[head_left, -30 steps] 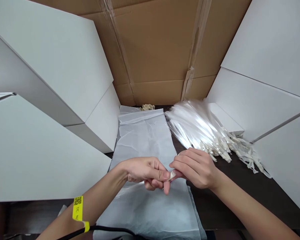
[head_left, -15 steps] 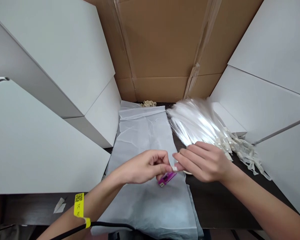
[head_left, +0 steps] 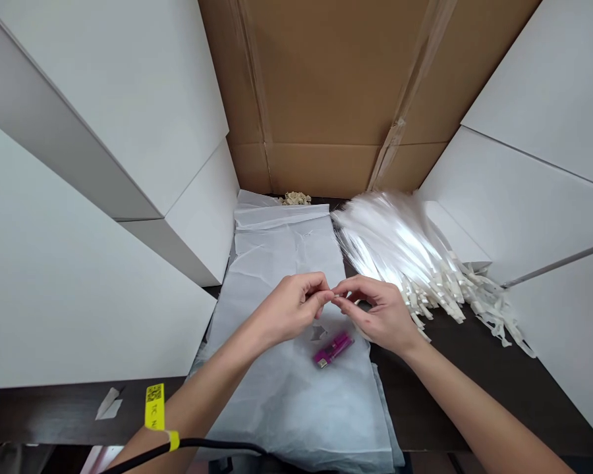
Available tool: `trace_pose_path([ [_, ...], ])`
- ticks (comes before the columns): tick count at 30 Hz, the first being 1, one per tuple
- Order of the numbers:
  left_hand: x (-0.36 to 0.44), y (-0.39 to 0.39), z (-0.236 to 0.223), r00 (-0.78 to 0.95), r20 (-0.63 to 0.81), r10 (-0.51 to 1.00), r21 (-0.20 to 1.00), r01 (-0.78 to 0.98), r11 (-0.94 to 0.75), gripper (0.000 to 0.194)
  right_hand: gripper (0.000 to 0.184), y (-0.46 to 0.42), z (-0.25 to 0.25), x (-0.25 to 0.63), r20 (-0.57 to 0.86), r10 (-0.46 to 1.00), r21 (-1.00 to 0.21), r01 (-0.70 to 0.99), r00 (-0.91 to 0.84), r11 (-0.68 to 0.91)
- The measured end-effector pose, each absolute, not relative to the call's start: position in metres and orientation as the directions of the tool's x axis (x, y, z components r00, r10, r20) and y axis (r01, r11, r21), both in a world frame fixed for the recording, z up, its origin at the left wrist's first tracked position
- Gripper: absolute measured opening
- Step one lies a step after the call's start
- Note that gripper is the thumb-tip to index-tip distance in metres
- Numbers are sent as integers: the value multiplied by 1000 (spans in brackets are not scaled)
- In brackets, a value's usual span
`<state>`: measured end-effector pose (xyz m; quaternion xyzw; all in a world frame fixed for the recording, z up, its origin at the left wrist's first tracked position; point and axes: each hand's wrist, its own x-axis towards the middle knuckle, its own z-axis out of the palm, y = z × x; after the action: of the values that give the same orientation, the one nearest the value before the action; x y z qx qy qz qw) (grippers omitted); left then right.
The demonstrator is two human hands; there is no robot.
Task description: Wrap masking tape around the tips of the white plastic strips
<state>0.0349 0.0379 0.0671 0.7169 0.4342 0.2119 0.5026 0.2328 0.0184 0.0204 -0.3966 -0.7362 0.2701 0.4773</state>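
Observation:
My left hand [head_left: 301, 306] and my right hand [head_left: 375, 309] meet above the white sheeting [head_left: 277, 263], thumbs and forefingers pinched together. A tiny pale piece [head_left: 337, 295] shows between the fingertips; its kind is too small to make out. Just below the hands, a purple lighter [head_left: 333, 349] lies on the sheeting, touched by neither hand. Close to it is a dark, ragged patch [head_left: 319, 332] in the sheeting. Beyond my right hand lies a bundle of shiny clear strands [head_left: 390, 237] with whitish wrapped ends [head_left: 447, 286].
White panels [head_left: 197, 217] wall in the left side, and more white panels [head_left: 534, 191] stand at the right. Taped cardboard [head_left: 321, 171] closes off the back. A beige clump [head_left: 295, 198] sits at the far edge. A black cable [head_left: 217, 444] with a yellow tag [head_left: 155, 406] runs by my left forearm.
Both hands have risen slightly away from the lighter, which now lies fully in view. My right hand has turned from fingers laid over to a fingertip pinch against the left.

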Motion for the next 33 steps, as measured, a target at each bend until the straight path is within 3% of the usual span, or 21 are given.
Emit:
trace_pose_path([
  [4,43,47,68,539,-137,831,913,394,-105,24,10,27,17,237,659,719,-633,352,-221,689],
  [6,50,51,72,537,-86,839,900,403,-165,24,13,32,16,240,714,673,-579,379,-192,722],
  [8,58,52,81,530,-1,848,836,466,-291,25,14,37,20,243,715,683,-599,372,-150,709],
  [10,65,53,95,540,130,831,676,565,-473,24,15,43,31,245,701,707,-651,323,-89,686],
  [12,69,54,112,586,280,761,424,635,-645,22,14,48,45,245,711,703,-678,260,-2,687],
  [15,70,62,129,678,408,611,83,639,-764,24,13,55,62,241,738,667,-672,201,106,712],
  [18,65,73,119,733,431,526,-40,598,-800,31,9,56,56,234,697,703,-718,143,142,682],
  [21,54,80,81,739,445,505,-19,572,-820,32,9,52,28,225,582,806,-813,119,111,571],
  [27,33,82,6,648,517,559,166,565,-809,28,17,53,0,217,408,911,-876,253,-64,410],
  [29,29,83,-5,618,528,583,236,553,-799,25,19,53,8,223,390,906,-807,411,-166,423],
  [33,23,87,-12,578,513,634,339,543,-769,25,46,31,29,238,403,838,-442,723,-369,531],
])
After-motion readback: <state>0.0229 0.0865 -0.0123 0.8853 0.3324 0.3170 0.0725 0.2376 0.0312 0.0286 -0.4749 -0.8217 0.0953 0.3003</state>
